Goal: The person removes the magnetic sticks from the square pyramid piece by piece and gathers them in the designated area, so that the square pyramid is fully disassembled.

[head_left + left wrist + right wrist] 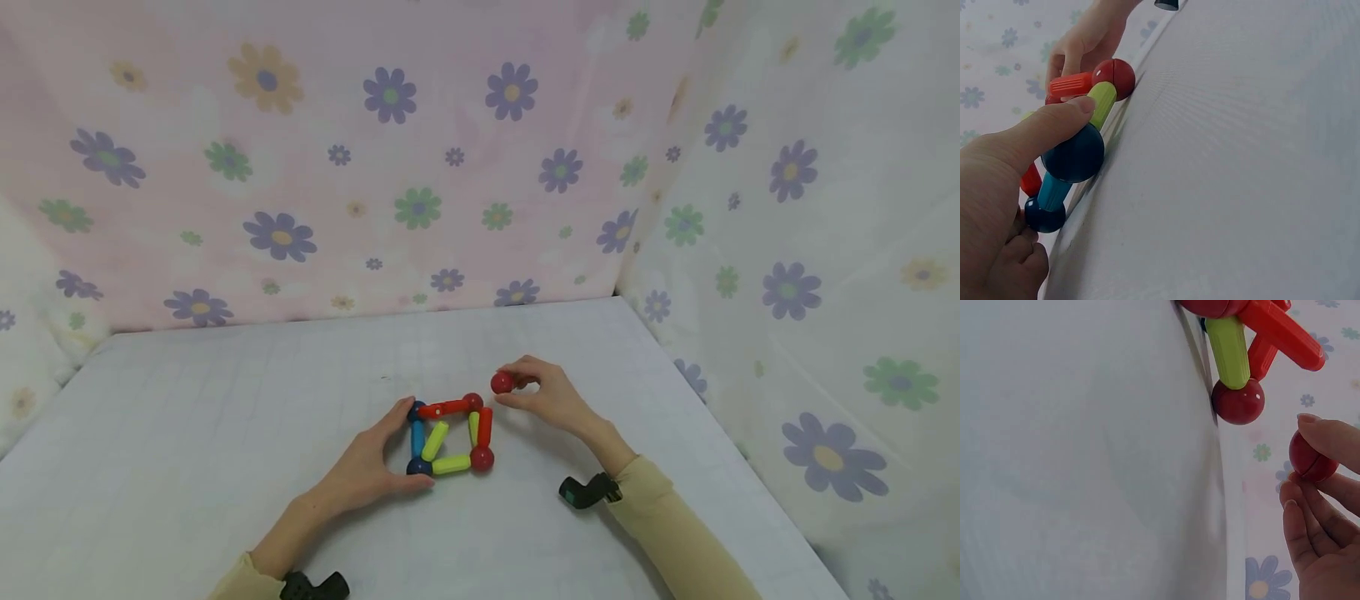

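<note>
A four-sided frame of magnetic rods and balls [452, 464] lies on the table, with dark blue balls at its left corners and red balls at its right ones. My left hand [362, 468] holds its left side between thumb and fingers; in the left wrist view the thumb reaches over the near dark blue ball [1074, 156]. A yellow-green rod [435, 441] and a red rod [485, 427] stick up at a slant from the near corners. Just right of the frame, my right hand [553, 402] pinches a loose red ball [1311, 459], apart from the frame.
The white-covered table [225, 417] meets a flowered cloth backdrop [330, 192] at the back. Another flowered cloth [825, 333] hangs along the right edge. Dark wrist devices [588, 492] sit by both sleeves.
</note>
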The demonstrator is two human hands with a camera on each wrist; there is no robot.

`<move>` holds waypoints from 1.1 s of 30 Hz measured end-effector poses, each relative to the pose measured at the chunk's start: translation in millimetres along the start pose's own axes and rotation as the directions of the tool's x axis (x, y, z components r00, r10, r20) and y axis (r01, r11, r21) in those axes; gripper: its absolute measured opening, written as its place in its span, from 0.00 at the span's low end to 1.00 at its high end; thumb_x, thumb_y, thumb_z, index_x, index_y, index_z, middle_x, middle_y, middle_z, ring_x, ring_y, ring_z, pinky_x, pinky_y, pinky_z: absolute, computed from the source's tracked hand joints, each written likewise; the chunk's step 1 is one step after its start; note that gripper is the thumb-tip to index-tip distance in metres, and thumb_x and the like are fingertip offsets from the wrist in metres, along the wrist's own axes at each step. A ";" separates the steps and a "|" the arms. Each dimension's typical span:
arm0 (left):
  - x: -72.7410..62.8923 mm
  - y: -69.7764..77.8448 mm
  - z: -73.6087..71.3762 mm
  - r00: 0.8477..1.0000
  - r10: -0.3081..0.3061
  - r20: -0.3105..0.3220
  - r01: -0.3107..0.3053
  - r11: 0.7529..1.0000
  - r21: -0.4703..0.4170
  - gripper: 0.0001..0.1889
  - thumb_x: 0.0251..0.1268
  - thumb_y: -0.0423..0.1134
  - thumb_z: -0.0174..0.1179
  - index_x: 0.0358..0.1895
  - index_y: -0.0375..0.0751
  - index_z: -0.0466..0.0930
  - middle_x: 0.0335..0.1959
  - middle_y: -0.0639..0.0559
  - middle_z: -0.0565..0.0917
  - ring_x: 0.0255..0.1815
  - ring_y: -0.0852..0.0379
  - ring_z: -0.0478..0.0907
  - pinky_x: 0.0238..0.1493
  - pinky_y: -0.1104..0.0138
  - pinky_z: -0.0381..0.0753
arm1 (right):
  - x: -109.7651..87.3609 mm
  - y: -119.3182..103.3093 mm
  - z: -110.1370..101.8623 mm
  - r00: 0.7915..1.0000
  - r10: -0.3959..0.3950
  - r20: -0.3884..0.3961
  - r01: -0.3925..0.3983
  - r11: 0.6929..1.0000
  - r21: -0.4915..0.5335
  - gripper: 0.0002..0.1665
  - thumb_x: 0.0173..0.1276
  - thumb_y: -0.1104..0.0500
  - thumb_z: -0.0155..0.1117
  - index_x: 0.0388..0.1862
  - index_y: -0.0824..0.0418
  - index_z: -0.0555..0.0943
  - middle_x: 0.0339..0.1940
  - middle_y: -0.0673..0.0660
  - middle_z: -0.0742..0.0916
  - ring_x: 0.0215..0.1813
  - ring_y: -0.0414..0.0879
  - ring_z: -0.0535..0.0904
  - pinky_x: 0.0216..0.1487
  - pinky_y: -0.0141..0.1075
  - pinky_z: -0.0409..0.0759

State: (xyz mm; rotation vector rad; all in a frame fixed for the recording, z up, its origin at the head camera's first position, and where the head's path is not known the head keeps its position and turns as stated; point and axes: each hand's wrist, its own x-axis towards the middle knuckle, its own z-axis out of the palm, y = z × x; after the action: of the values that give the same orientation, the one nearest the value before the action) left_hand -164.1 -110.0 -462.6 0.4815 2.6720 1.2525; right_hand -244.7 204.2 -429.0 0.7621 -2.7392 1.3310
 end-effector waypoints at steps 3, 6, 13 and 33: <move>-1.1 0.4 -0.1 1.000 -0.003 -0.004 0.003 1.000 -0.002 0.61 0.43 0.62 0.77 0.81 0.53 0.51 0.81 0.52 0.56 0.81 0.47 0.53 0.72 0.44 0.64 | 3.8 6.2 0.7 0.999 0.043 0.002 -0.043 0.999 -0.004 0.25 0.62 0.56 0.75 0.58 0.57 0.82 0.47 0.50 0.86 0.48 0.46 0.81 0.54 0.46 0.83; -1.4 1.3 -0.6 1.000 0.001 -0.002 -0.001 1.000 -0.002 0.61 0.43 0.62 0.77 0.81 0.53 0.51 0.81 0.52 0.56 0.81 0.47 0.52 0.73 0.44 0.63 | 9.2 13.3 0.8 0.996 0.082 -0.016 -0.082 0.997 0.008 0.23 0.61 0.57 0.76 0.55 0.56 0.81 0.46 0.50 0.87 0.47 0.45 0.82 0.54 0.42 0.83; -1.6 0.7 -0.6 1.000 0.009 0.009 -0.009 1.000 -0.005 0.61 0.44 0.62 0.77 0.81 0.52 0.51 0.81 0.52 0.56 0.81 0.47 0.52 0.74 0.45 0.62 | 22.0 25.1 -1.2 0.995 0.098 -0.017 -0.097 0.995 0.030 0.21 0.63 0.58 0.74 0.54 0.59 0.80 0.47 0.54 0.87 0.48 0.47 0.83 0.55 0.42 0.83; -1.7 -1.3 0.1 1.000 0.006 -0.001 -0.006 1.000 -0.003 0.61 0.43 0.63 0.76 0.81 0.54 0.51 0.81 0.53 0.56 0.81 0.47 0.53 0.73 0.43 0.63 | 51.8 59.0 -7.3 0.967 0.243 -0.074 -0.243 0.970 0.014 0.25 0.72 0.55 0.64 0.66 0.58 0.76 0.59 0.58 0.82 0.60 0.52 0.77 0.66 0.47 0.76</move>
State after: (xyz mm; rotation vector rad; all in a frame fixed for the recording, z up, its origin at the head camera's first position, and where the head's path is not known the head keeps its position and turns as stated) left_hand -162.8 -111.3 -463.6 0.4893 2.6707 1.2591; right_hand -316.9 218.6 -457.2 0.3749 -2.8422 1.3725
